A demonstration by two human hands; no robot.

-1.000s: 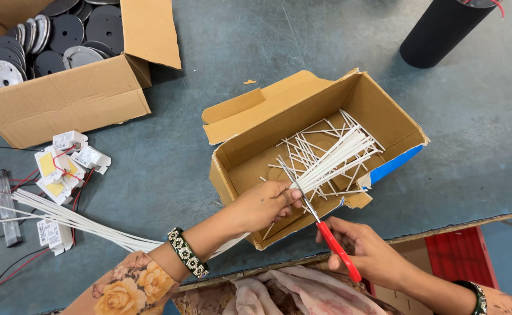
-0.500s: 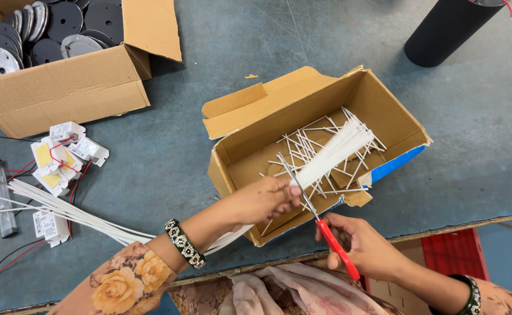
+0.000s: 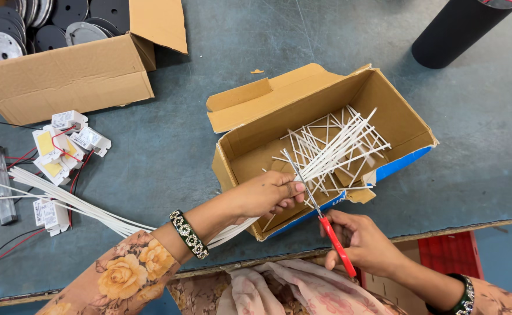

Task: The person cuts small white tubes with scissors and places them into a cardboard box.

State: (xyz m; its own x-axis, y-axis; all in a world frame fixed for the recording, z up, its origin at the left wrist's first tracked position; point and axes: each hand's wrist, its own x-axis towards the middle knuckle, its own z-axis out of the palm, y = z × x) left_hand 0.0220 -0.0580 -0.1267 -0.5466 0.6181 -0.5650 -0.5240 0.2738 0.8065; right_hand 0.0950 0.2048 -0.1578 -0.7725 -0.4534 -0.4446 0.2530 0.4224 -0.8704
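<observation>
Scissors (image 3: 320, 213) in right hand (image 3: 364, 245) at white tubes (image 3: 326, 160), left hand (image 3: 265, 195) holding.

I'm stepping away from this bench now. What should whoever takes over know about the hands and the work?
Left hand: grips a bundle of white tubes over the open cardboard box.
Right hand: holds red-handled scissors, blades at the bundle beside the left fingers.
Done: many cut white pieces lie in the box.
Left: the bundle's long tails trail back across the table, uncut.
</observation>
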